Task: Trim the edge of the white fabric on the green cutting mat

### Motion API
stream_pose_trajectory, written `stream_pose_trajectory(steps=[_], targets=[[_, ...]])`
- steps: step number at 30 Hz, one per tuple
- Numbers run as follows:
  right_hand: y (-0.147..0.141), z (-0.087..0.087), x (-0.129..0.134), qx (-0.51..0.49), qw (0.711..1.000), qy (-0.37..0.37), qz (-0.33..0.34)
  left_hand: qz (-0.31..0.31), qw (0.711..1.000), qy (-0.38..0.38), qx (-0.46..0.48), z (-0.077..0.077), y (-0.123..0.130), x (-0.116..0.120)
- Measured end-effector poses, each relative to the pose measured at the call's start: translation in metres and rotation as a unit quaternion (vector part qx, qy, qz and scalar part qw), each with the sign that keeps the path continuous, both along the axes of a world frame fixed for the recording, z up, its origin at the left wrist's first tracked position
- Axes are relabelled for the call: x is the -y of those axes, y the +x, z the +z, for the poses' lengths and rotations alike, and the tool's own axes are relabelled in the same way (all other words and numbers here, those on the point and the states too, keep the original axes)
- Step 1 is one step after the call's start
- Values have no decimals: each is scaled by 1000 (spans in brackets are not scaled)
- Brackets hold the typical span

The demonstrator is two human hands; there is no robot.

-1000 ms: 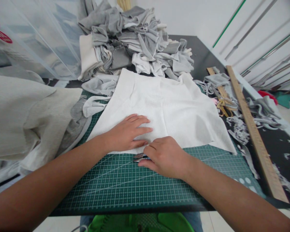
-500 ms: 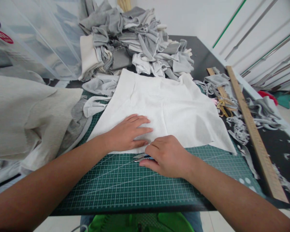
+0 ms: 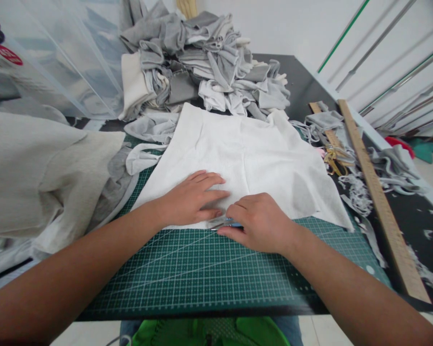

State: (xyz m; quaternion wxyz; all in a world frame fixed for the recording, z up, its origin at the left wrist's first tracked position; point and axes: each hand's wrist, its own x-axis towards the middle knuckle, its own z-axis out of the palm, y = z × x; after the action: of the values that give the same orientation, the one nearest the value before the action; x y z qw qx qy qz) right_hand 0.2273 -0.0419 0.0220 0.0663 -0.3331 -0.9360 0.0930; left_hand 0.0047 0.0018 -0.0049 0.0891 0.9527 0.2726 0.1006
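A white piece of fabric (image 3: 216,139) lies spread over the green cutting mat (image 3: 202,274). My left hand (image 3: 193,198) rests flat on it near its front edge, fingers apart. Close by on the right, my right hand (image 3: 260,222) is closed around small thread snips (image 3: 233,223) with a blue handle. Their blades point left and reach the fabric's near edge, just below my left thumb. My fingers hide most of the snips, and I cannot tell whether the blades touch the cloth.
Grey and white cloth pieces (image 3: 216,57) are heaped at the back. Beige fabric (image 3: 57,168) lies at left, beside a clear plastic bin (image 3: 75,57). To the right are a wooden ruler (image 3: 378,192), gold-handled scissors (image 3: 334,161) and scraps (image 3: 359,194).
My right hand has moved slightly away from me and to the right, bringing the snips from the mat up to the fabric's near edge. My left hand stays in place.
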Motion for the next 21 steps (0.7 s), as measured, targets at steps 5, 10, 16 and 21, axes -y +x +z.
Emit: stream_pose_trajectory(steps=[5, 10, 16, 21], targets=[[-1, 1, 1, 7, 1000, -12, 8, -4, 1000, -1, 4, -1, 0, 0], [-1, 0, 1, 6, 1000, -12, 12, -5, 1000, 0, 7, -2, 0, 0], [-2, -1, 2, 4, 1000, -11, 15, -5, 1000, -4, 10, -1, 0, 0], [-3, -1, 2, 6, 1000, -10, 15, -5, 1000, -5, 5, -1, 0, 0]])
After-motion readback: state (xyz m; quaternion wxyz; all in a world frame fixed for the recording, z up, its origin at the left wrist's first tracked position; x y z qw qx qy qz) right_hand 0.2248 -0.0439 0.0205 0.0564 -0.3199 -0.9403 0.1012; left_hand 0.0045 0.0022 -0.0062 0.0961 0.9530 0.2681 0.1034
